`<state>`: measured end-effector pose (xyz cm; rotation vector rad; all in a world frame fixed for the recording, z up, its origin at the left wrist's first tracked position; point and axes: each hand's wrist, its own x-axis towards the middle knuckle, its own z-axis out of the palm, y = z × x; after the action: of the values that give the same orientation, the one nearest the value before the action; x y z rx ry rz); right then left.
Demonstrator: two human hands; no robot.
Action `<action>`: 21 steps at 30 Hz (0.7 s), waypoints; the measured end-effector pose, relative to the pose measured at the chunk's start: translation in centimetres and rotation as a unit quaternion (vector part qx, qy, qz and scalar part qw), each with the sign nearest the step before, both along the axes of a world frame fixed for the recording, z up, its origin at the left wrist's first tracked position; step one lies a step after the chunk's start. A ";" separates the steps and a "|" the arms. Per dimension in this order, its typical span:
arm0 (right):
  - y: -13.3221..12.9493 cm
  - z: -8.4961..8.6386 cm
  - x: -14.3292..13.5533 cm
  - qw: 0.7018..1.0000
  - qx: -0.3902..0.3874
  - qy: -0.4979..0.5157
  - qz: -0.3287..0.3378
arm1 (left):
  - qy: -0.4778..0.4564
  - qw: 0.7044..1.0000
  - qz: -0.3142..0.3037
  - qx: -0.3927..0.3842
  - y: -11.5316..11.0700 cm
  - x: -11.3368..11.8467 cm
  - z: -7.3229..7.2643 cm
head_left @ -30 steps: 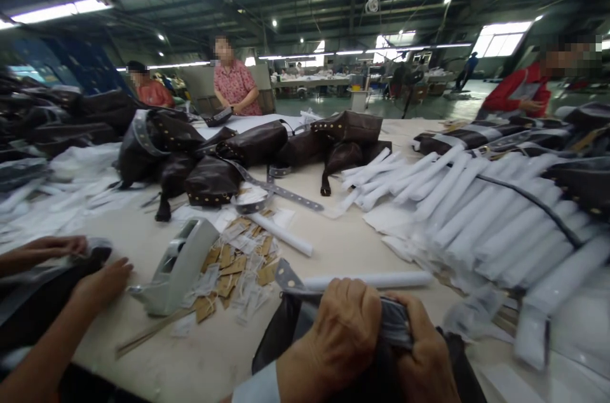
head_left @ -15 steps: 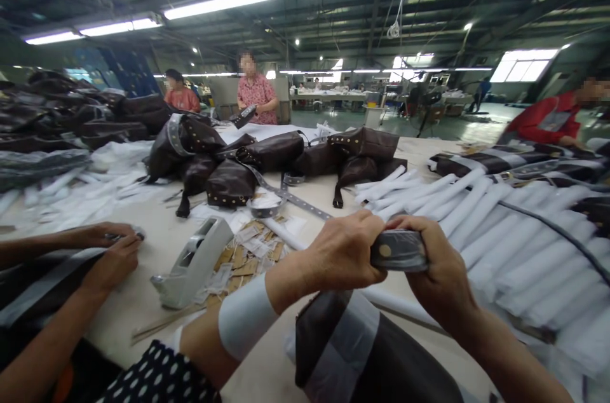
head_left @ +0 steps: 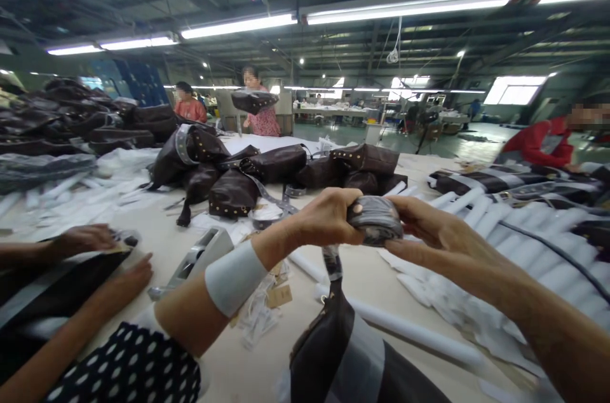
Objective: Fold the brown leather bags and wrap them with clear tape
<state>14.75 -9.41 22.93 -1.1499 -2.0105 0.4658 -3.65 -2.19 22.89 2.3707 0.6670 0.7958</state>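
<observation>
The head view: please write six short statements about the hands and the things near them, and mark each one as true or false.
1. The left hand and the right hand both touch a coiled strap. True.
2. A tape dispenser is to the left of the coiled strap in the picture. True.
3. The left hand is gripping the tape dispenser. False: it is on the coiled strap.
4. A dark bag shows below the coiled strap in the picture. True.
5. The coiled strap is packed inside the dark bag. False: the two hands hold it up, outside the bag.
6. A pale band goes around the right forearm. False: it is on the left.
</observation>
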 end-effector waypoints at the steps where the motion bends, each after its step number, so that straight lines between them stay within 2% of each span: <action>1: 0.0 0.3 0.0 1.000 -0.005 0.008 0.005 | -0.010 1.000 0.007 0.008 0.0 0.1 0.1; 3: 0.2 0.7 0.1 1.000 0.015 0.009 -0.011 | -0.038 0.997 0.041 0.045 -0.1 0.4 0.0; 7: 0.5 0.9 0.0 0.985 0.146 0.009 -0.096 | -0.121 0.972 0.174 0.097 0.2 1.5 -0.1; 9: 0.6 0.5 0.0 0.970 0.195 0.013 -0.141 | -0.165 0.951 0.250 0.078 1.1 1.7 0.1; 12: 0.7 -0.9 0.2 0.962 0.197 0.007 -0.188 | -0.221 0.917 0.332 0.000 3.1 1.3 0.7; 16: 0.6 -4.7 0.4 0.981 0.097 -0.043 -0.161 | -0.239 0.891 0.343 -0.180 5.8 -0.1 1.2; 18: 0.2 -7.6 -0.2 0.987 0.035 -0.058 -0.143 | -0.219 0.887 0.333 -0.233 6.8 -1.0 1.2; 21: -1.0 -13.0 -2.1 0.990 -0.062 -0.050 -0.120 | -0.184 0.891 0.312 -0.272 7.7 -2.5 1.1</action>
<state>12.61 -10.41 9.94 -1.4981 -1.9159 0.4211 -6.12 5.46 24.04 1.4403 1.3096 1.1038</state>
